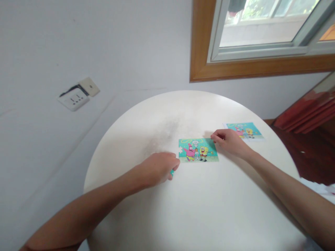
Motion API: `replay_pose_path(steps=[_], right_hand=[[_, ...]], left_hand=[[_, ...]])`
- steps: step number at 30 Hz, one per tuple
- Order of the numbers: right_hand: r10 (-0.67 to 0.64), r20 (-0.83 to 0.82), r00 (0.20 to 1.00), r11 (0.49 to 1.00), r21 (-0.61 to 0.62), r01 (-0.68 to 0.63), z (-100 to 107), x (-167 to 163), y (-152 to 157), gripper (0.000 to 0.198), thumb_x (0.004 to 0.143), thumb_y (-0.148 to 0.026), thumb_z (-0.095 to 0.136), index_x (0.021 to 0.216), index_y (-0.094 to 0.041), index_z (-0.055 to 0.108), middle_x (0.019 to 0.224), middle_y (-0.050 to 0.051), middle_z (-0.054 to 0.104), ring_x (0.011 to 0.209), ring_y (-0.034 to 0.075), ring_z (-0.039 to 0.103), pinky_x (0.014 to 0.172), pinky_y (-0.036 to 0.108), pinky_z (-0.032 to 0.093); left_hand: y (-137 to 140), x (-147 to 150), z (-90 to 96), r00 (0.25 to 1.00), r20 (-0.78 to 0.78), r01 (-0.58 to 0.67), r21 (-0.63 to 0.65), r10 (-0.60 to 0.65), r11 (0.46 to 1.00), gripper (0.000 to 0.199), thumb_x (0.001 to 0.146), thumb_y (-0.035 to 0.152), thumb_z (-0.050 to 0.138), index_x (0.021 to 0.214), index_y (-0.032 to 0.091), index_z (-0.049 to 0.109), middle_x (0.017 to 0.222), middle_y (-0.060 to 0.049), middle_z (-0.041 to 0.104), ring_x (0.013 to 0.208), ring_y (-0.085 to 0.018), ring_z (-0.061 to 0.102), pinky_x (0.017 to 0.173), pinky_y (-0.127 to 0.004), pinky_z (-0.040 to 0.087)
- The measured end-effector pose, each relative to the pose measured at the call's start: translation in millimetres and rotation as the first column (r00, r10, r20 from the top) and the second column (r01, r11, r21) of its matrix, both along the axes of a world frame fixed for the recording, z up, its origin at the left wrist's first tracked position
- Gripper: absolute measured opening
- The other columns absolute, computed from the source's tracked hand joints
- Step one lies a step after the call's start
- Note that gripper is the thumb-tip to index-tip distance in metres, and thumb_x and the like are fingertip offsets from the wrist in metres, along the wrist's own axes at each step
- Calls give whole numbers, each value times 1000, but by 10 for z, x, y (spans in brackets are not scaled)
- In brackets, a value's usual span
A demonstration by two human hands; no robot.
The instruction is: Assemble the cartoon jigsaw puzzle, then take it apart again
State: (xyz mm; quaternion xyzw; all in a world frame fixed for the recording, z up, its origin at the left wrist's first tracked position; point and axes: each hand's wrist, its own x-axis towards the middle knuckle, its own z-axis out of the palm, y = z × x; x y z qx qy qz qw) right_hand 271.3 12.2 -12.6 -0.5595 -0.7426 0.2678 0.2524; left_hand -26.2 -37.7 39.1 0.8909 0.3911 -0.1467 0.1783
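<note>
A cartoon jigsaw puzzle (198,150), teal with a pink starfish and a yellow sponge figure, lies flat on the white round table. Its left edge has a notched gap where the tabletop shows through. Close to that edge, my left hand (161,168) pinches a small teal jigsaw piece (172,172), mostly covered by the fingers. At the puzzle's upper right corner is my right hand (227,140), its fingers curled together. Whether it grips anything there is hidden. Behind my right hand lies a picture sheet (252,131) with the same cartoon scene, partly covered by the hand.
The round white table (199,202) has a grey smudge left of the puzzle. A wall socket (74,98) is on the left wall. A wood-framed window (199,66) is at upper right, with a red curtain (300,115) below it.
</note>
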Motion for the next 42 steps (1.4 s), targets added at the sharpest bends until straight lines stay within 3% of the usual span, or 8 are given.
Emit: replay_pose_path(steps=[8,16,21,24,27,30,34,42], right_hand=[[-13,27,1000,1000,4,13,18,-6,6,32,88,-39,48,69,-17,63,60,2,60,57,14,46,55,30,32],[-27,-28,999,999,-18,26,-4,3,23,31,87,-39,50,70,-17,65,62,3,63,56,14,49,55,29,35],[-175,-161,971,983,32,183,45,28,45,31,85,-37,52,65,-16,64,58,3,62,51,13,50,51,28,35],[-343,-353,870,912,99,399,93,79,83,31,83,-39,54,69,-15,67,57,3,61,47,12,46,47,26,32],[-408,-484,774,848,112,517,117,132,127,30,82,-40,56,69,-15,67,55,3,59,45,11,43,43,25,29],[-418,-510,752,841,97,533,111,144,149,29,81,-38,57,67,-15,67,54,2,58,45,11,42,43,25,28],[-387,-490,781,873,76,481,84,102,137,27,82,-36,57,67,-15,67,54,2,58,45,10,43,43,25,29],[-368,-460,808,903,29,428,82,77,97,28,86,-39,57,71,-17,67,57,2,60,45,11,45,42,25,31]], left_hand=[[4,14,6,999,47,14,-50,-12,999,15,73,10,66,83,19,59,91,-1,58,77,-15,54,61,-25,28],[63,-48,-12,971,235,78,-153,-40,985,17,71,7,62,76,18,51,76,2,57,71,-13,50,61,-24,30],[341,-100,44,912,369,-39,-359,180,933,4,80,21,59,81,17,60,70,3,56,66,-11,51,61,-22,37],[513,-112,29,815,456,-184,-381,358,906,14,81,29,58,84,15,63,72,1,59,68,-12,54,62,-22,39],[605,-113,-9,735,505,-285,-375,452,882,19,81,33,58,84,15,65,75,-1,63,68,-13,57,63,-23,43],[638,-117,-47,704,532,-310,-367,471,877,21,80,34,60,84,15,67,78,-3,67,72,-15,61,67,-25,46],[669,-135,-118,719,481,-308,-426,501,851,17,78,32,63,82,16,69,80,-2,71,76,-16,65,70,-25,50],[699,-112,-199,651,407,-390,-545,641,742,25,74,32,67,92,16,70,86,-4,74,82,-19,69,76,-29,54]])
